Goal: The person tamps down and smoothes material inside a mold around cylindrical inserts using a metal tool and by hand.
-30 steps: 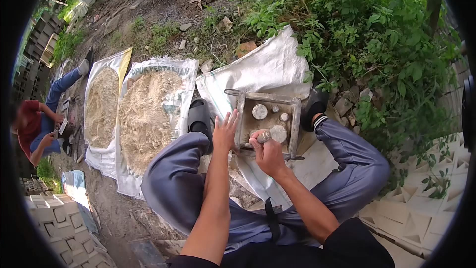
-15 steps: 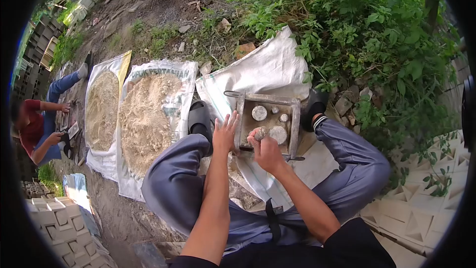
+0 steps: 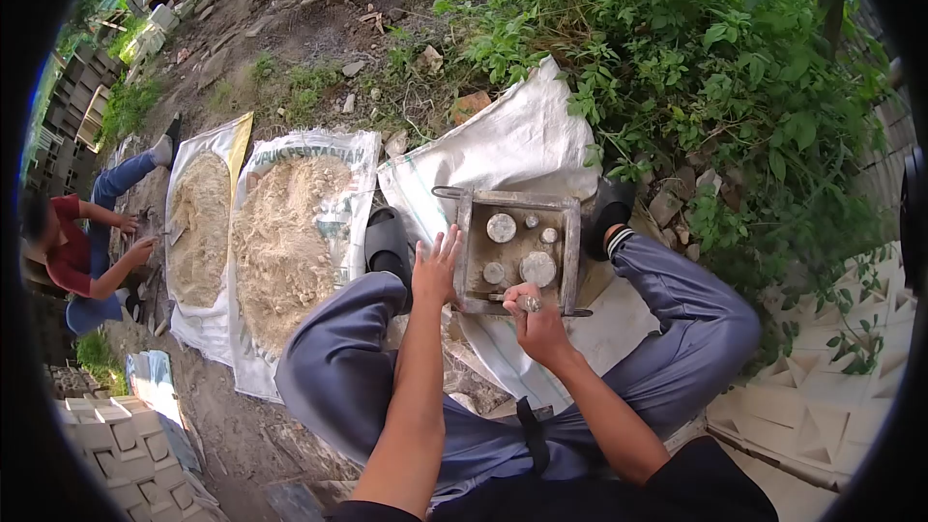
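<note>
A wooden box frame (image 3: pixel 571 249) with a handle bar on two opposite sides lies between my legs. Inside it, round pale plugs of different sizes, among them a large one (image 3: pixel 537 269) and another (image 3: pixel 501 227), stand in sandy, grey-brown material. My left hand (image 3: pixel 437 266) is open, fingers spread, against the box's left side. My right hand (image 3: pixel 541 329) is closed around a short, dusty stick-like tool (image 3: pixel 529 304) at the box's near edge. Only the tool's blunt upper end shows; the fingers hide the rest.
White sacking (image 3: pixel 522 135) lies under the box. To the left are two sacks spread with pale sandy powder, one nearer (image 3: pixel 285 232) and one farther (image 3: pixel 201 222). A person in a red shirt (image 3: pixel 68 242) sits beyond them. Patterned blocks (image 3: pixel 822 406) stand at right; plants (image 3: pixel 696 58) grow ahead.
My right hand has moved with the tool toward me and slightly right, uncovering a small plug at the box's near left. My left hand stays by the frame. The other person's hand has shifted toward the powder.
</note>
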### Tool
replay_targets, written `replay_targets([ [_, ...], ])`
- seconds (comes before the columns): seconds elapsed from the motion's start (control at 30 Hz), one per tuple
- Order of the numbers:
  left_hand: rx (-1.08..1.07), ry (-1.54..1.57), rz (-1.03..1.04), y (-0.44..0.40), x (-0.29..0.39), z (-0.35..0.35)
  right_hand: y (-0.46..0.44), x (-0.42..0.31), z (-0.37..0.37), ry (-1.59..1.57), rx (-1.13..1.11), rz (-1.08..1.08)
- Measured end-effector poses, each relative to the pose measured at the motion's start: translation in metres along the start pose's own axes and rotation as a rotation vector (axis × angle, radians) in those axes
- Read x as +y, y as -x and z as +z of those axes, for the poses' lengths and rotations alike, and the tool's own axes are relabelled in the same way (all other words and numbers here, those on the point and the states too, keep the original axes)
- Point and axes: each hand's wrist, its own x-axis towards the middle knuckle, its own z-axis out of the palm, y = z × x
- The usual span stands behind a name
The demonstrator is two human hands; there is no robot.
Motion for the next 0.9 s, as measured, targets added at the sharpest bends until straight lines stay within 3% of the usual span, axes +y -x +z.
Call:
replay_targets([
  [0.17, 0.111, -0.085, -0.001, -0.011, -0.002, 0.018, -0.008, -0.011, -0.021, 0.02, -0.017, 0.072],
  [0.27, 0.028, -0.002, 0.003, -0.003, 0.0, 0.005, 0.0, -0.005, -0.026, -0.035, 0.113, 0.035],
  [0.43, 0.004, -0.033, 0.002, -0.004, 0.001, 0.006, -0.005, -0.007, -0.04, 0.075, -0.007, 0.09],
  [0.5, 0.069, -0.051, 0.018, -0.003, -0.001, 0.009, 0.0, -0.01, -0.045, 0.065, 0.013, 0.102],
  [0.6, 0.0, 0.002, 0.021, 0.004, 0.002, 0.0, 0.013, 0.003, -0.048, 0.068, 0.014, 0.175],
  [0.7, -0.012, 0.0, 0.005, -0.006, 0.001, 0.001, -0.002, -0.002, -0.057, 0.074, 0.03, 0.103],
  [0.77, 0.079, -0.037, 0.009, -0.011, -0.004, 0.025, 0.0, -0.023, -0.071, 0.052, 0.047, 0.207],
  [0.9, 0.043, 0.038, 0.038, -0.002, 0.002, 0.007, 0.014, 0.016, -0.066, 0.093, 0.072, 0.202],
])
